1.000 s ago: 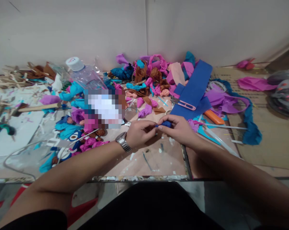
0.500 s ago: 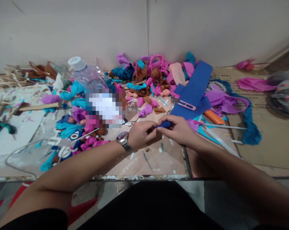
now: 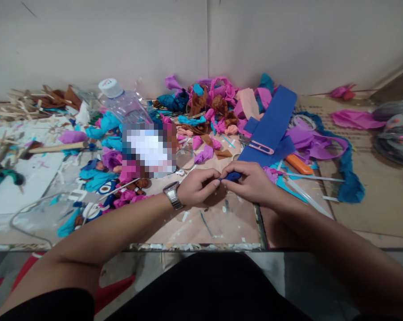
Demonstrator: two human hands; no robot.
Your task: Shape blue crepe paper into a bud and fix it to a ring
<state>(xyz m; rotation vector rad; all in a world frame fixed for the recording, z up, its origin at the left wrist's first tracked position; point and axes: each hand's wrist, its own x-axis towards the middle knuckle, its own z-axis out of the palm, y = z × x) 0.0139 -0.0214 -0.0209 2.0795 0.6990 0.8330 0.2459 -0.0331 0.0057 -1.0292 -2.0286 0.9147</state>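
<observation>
A small wad of dark blue crepe paper is held in front of me, above the near middle of the table. My right hand is closed round it, thumb and fingers pinching its left end. My left hand, with a metal watch on its wrist, is closed too, its thumb and forefinger meeting the tip of the wad. Just beyond my right hand lie strips of blue crepe paper with pink-handled thread snips on top. An orange-handled cutter rests beside them.
Crumpled pink, brown and teal paper pieces are heaped along the wall. A clear bottle with a white cap leans at left centre. Green-handled pliers and a hammer lie left. Flat cardboard covers the right side.
My fingers have shifted slightly on the blue paper, and more of the wad shows between them. The left wrist has turned a little. Things on the table stay put.
</observation>
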